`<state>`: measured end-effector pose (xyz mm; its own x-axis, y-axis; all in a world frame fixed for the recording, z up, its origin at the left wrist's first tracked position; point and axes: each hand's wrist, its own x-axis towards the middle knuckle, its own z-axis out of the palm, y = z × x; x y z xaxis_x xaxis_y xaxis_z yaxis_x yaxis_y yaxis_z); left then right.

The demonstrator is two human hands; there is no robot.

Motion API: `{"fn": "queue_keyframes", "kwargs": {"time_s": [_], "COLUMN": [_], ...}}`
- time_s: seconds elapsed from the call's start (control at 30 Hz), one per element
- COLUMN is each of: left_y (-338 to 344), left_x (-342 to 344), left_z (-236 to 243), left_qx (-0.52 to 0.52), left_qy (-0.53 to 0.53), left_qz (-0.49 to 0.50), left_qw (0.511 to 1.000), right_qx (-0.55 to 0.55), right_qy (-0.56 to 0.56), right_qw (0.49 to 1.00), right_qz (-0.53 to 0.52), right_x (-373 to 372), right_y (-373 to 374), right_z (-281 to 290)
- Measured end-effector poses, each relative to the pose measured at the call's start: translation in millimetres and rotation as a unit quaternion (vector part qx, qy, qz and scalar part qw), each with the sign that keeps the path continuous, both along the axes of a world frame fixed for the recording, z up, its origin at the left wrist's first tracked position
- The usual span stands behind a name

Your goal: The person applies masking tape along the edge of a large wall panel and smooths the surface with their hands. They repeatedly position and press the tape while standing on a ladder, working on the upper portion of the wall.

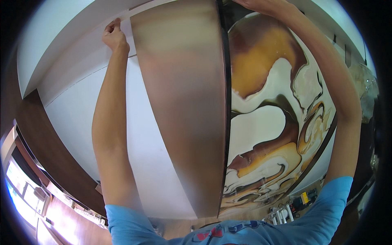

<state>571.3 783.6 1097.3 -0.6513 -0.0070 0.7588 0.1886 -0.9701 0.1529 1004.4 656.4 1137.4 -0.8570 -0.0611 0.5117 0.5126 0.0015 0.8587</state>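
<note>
My left hand (115,36) is raised at the upper left, close to the white wall (87,92) beneath a ledge. Its fingers are curled in with the thumb pressed against them; anything pinched there is too small to make out. A pale strip (149,6) runs along the top, right of this hand. Below it stands a tall, smooth brownish panel (183,102). A dark upright trim (227,102) divides it from a glossy panel (261,126) with swirling brown, amber and cream patterns. My right hand (261,3) reaches over that panel's top, its fingers mostly cut off by the frame edge.
A dark brown beam (57,151) curves down the left side, with a bright window (24,183) beyond. On the floor at the lower right are a metal ladder (281,214) and several tools, one yellow (304,197). A glass lamp (363,90) hangs at the far right.
</note>
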Motion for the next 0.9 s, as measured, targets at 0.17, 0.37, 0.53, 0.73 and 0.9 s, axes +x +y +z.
{"fn": "queue_keyframes", "kwargs": {"time_s": [0.17, 0.37, 0.53, 0.73, 0.9], "left_y": [14.0, 17.8, 27.6, 43.7, 44.5], "left_x": [0.4, 5.1, 17.6, 21.9, 23.1], "left_z": [18.8, 28.2, 30.7, 32.7, 31.7], "left_qx": [-0.068, -0.129, -0.131, -0.110, -0.108], "left_qy": [-0.040, -0.023, -0.039, -0.044, -0.046], "left_qz": [0.134, 0.214, 0.253, 0.327, 0.334], "left_qw": [0.988, 0.968, 0.958, 0.938, 0.935], "right_qx": [-0.008, -0.013, -0.032, 0.003, -0.066], "right_qy": [0.068, 0.078, 0.103, 0.087, 0.076], "right_qw": [0.993, 0.975, 0.952, 0.949, 0.942], "right_qz": [-0.097, -0.207, -0.288, -0.303, -0.319], "right_x": [-28.0, -42.7, -47.1, -52.8, -56.9], "right_y": [18.2, 29.6, 45.5, 58.4, 60.6], "right_z": [16.7, 20.3, 15.5, 24.5, 38.3]}}
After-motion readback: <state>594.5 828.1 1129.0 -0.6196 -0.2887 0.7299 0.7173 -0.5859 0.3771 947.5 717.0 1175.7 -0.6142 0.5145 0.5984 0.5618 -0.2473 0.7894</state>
